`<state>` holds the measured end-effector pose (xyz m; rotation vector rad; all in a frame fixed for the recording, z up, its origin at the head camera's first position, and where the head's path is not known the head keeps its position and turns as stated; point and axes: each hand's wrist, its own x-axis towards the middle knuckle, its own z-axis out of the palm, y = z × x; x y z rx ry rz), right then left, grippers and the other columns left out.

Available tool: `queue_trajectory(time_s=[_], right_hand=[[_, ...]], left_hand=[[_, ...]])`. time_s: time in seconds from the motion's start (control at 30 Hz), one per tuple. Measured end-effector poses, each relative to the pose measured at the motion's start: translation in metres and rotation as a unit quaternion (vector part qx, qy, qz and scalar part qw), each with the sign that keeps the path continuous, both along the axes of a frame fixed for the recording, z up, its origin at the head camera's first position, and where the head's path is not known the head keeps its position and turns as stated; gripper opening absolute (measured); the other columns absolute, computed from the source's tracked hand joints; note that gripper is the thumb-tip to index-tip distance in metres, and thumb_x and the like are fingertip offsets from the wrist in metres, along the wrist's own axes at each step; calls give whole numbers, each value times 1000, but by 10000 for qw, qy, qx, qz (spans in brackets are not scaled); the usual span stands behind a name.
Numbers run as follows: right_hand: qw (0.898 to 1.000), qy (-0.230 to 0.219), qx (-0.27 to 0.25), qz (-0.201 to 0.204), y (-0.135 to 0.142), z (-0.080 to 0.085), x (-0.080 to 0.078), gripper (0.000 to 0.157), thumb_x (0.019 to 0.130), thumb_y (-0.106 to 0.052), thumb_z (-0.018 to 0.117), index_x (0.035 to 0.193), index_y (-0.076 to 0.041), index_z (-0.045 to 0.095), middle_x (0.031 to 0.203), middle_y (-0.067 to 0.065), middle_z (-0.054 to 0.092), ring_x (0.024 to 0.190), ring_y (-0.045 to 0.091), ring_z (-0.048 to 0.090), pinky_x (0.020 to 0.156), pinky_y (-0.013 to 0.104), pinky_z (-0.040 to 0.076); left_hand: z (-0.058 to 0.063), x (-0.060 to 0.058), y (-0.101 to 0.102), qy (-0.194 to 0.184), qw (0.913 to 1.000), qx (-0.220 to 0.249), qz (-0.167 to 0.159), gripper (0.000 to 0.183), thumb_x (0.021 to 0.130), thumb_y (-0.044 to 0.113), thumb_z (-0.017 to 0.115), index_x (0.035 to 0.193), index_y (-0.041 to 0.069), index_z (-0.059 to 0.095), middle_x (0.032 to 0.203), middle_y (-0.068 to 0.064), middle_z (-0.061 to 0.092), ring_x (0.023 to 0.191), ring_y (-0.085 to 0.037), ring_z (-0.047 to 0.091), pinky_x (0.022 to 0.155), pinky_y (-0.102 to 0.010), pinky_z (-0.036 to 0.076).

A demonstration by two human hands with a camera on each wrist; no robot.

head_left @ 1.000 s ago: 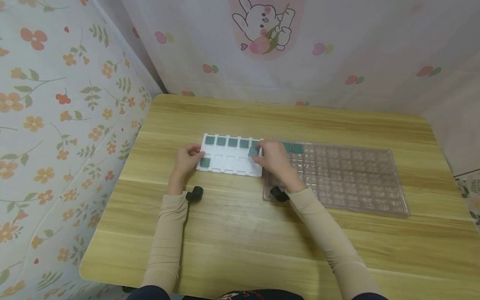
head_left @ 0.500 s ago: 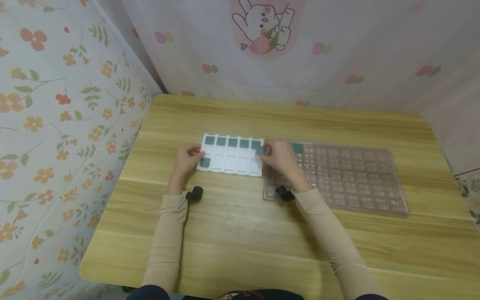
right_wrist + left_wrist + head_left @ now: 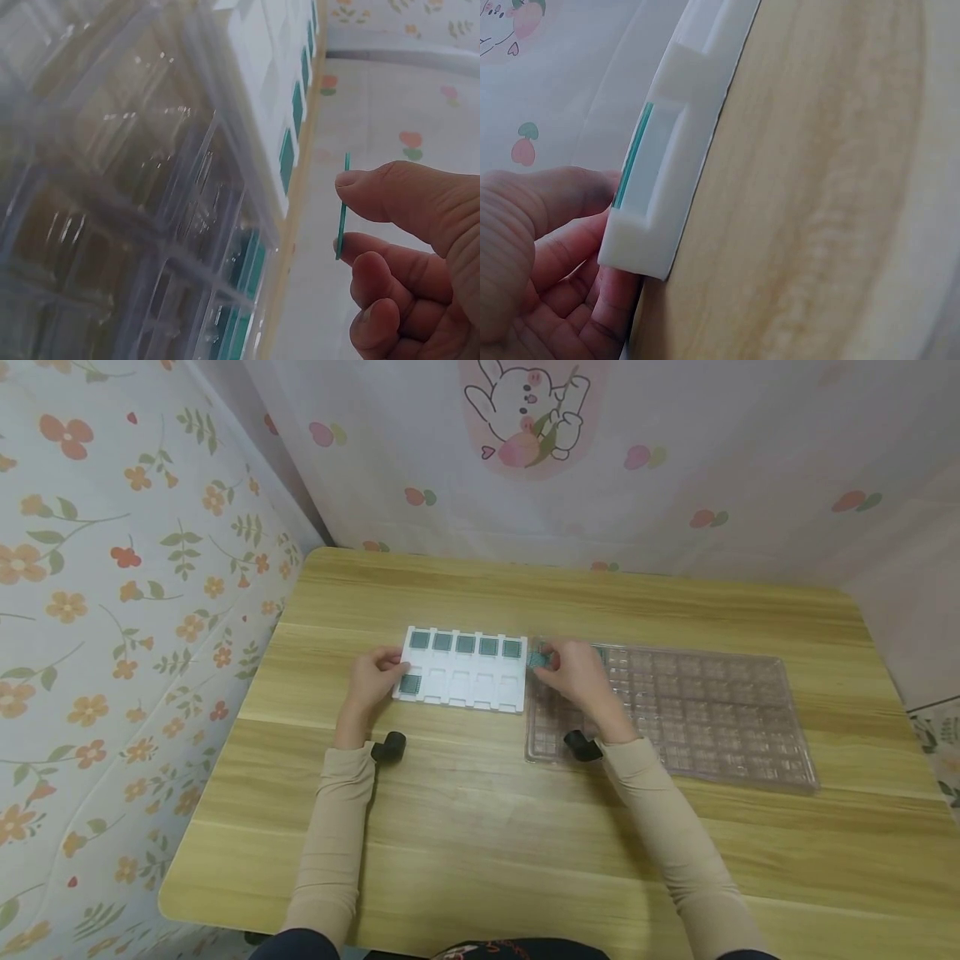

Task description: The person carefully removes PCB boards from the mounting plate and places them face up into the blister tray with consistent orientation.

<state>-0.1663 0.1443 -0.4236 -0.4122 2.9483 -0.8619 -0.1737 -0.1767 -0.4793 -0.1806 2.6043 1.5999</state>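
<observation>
My left hand (image 3: 372,680) grips the left end of a white tray (image 3: 460,702), thumb on top and fingers at its end in the left wrist view. Thin square green circuit boards (image 3: 465,645) fill the tray's back row. One more green board (image 3: 633,155) sits in the front-left pocket, beside the left thumb. My right hand (image 3: 579,675) pinches a single green circuit board (image 3: 343,214) by its edges between thumb and index finger. In the head view this board overlaps the left end of a clear plastic tray (image 3: 697,718).
The clear tray, divided into many small pockets, lies right of the white one. Partly behind the right hand, a green board (image 3: 247,270) shows in its back row. Both trays rest on a wood-grain table (image 3: 450,843). A printed curtain (image 3: 675,485) hangs behind.
My right hand has moved right, carrying the green circuit board from over the white tray's back-right corner to over the clear tray. The left hand keeps its place on the white tray.
</observation>
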Motion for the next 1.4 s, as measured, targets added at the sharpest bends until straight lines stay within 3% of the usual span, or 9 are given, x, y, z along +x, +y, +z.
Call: queue_trajectory(time_s=[0.43, 1.4], right_hand=[[9992, -336, 195, 118, 11, -3, 0, 28, 82, -11, 71, 103, 6, 64, 74, 12, 61, 59, 20, 53, 56, 33, 45], [9961, -259, 818, 212, 13, -17, -5, 30, 81, -11, 72, 105, 6, 65, 71, 7, 54, 59, 17, 48, 52, 28, 41]], left_hand=[[2, 1, 0, 60, 10000, -7, -13, 29, 86, 6, 65, 112, -6, 63, 99, -20, 61, 86, -25, 54, 69, -22, 43], [-2, 0, -2, 284, 9992, -257, -85, 30, 86, 8, 66, 112, -6, 63, 100, -21, 64, 86, -27, 58, 70, -22, 44]])
